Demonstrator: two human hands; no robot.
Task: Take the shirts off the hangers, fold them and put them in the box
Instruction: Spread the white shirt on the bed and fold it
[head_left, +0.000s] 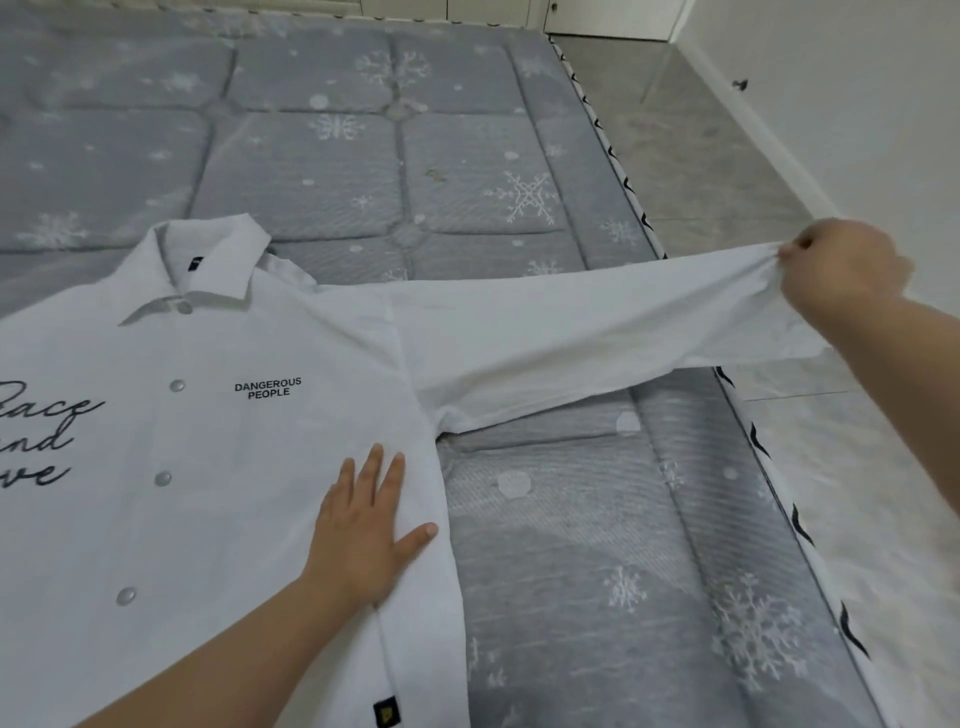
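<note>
Already off its hanger, the white snap-button shirt (208, 467) lies front-up on the bed's quilted grey snowflake mattress (363, 156), collar toward twelve o'clock. The left hand (363, 530) presses flat, fingers straight, on the body near the armpit. The right hand (841, 270) pinches the cuff of the sleeve (597, 322), stretched taut toward three o'clock past the mattress edge. The thin, smooth cotton could slide or wrinkle if the pull outweighs the pin, skewing the fold. No box is in view.
</note>
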